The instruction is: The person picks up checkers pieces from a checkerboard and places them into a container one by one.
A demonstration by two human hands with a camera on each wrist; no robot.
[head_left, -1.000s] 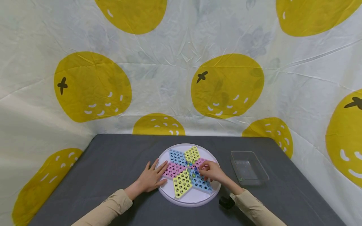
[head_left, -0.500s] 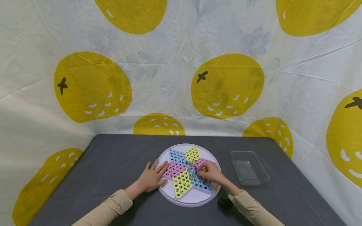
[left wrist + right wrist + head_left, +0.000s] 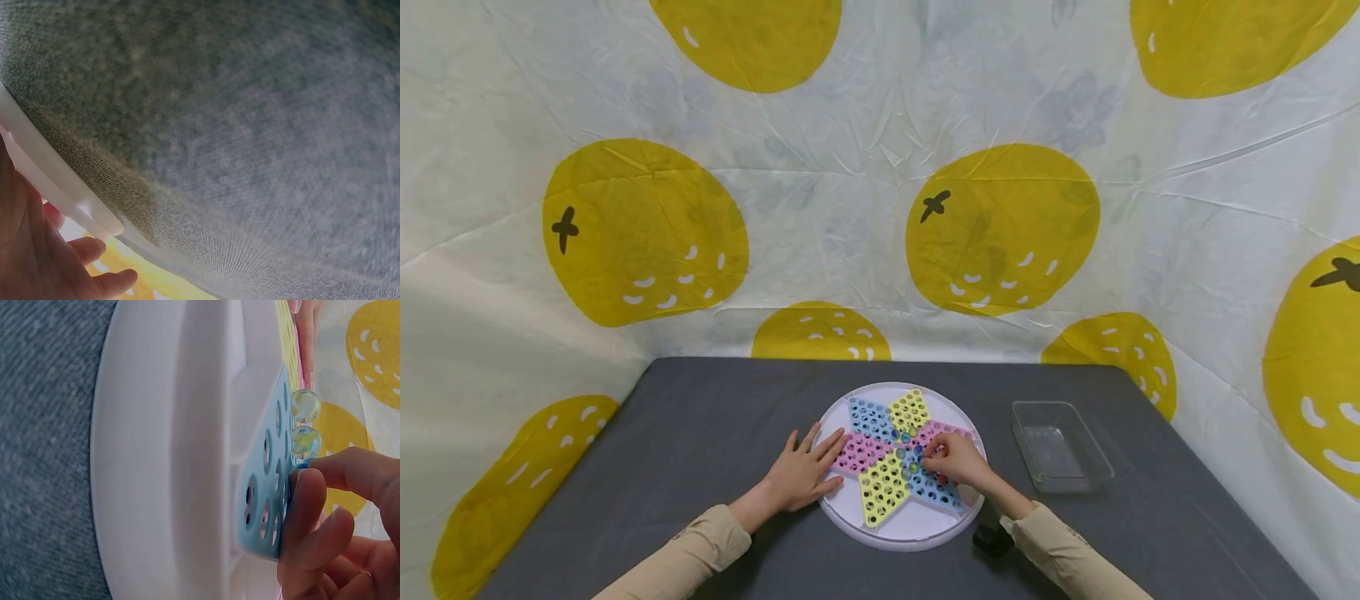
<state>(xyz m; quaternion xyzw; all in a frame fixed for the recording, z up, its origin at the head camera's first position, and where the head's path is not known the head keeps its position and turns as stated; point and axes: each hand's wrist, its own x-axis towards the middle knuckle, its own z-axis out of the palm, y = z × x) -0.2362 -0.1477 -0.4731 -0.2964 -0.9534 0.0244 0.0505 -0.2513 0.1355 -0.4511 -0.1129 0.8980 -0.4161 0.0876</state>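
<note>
A round white Chinese checkers board (image 3: 891, 539) with a star of pink, yellow and blue perforated sections lies on the table. My left hand (image 3: 802, 472) rests on its left rim with fingers spread; in the left wrist view, this hand (image 3: 44, 256) reaches past the white rim (image 3: 69, 187). Over the near-right blue section (image 3: 270, 469), my right hand (image 3: 958, 460) pinches a blue marble (image 3: 304, 465) between thumb and index finger, its other fingers curled. Beside it sit two clear yellow-green marbles (image 3: 305, 442). Several more marbles (image 3: 906, 437) cluster near the star's centre.
A clear rectangular plastic box (image 3: 1063, 450) stands right of the board, with a small greenish thing in its near-left corner. A dark grey cloth (image 3: 737, 417) covers the table. Below my right wrist is a black object (image 3: 992, 540). A fruit-print curtain (image 3: 820, 233) hangs behind.
My right hand has shifted slightly left, towards the star's centre, and the black object at its wrist moved with it. My left hand stays in place.
</note>
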